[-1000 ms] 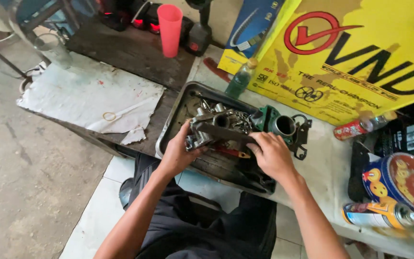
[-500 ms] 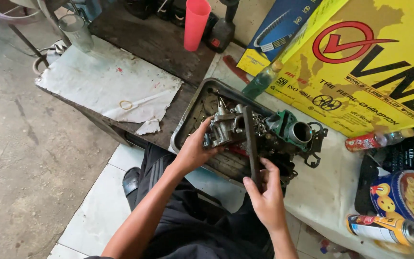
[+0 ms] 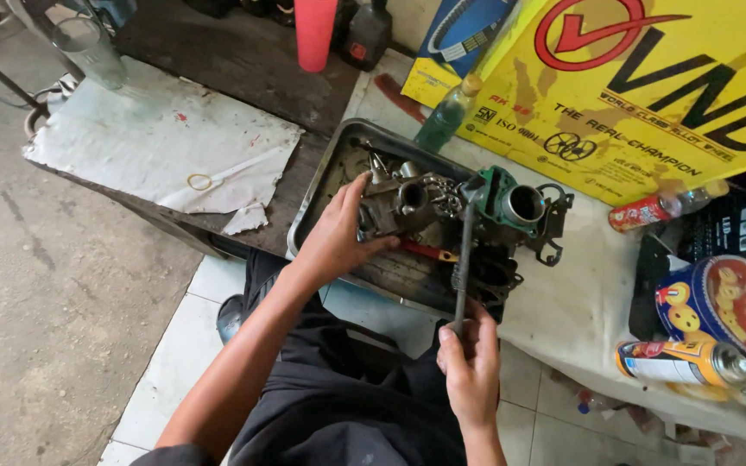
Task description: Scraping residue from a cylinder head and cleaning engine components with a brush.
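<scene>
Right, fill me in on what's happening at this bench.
A person sits over a metal tray of engine parts. The left hand grips a grey metal carburettor body above the tray. The right hand holds the lower end of a long screwdriver, whose tip reaches up to a green-painted part beside the carburettor body. A red-handled tool lies in the tray. A green bottle and a round biscuit tin stand nearby.
</scene>
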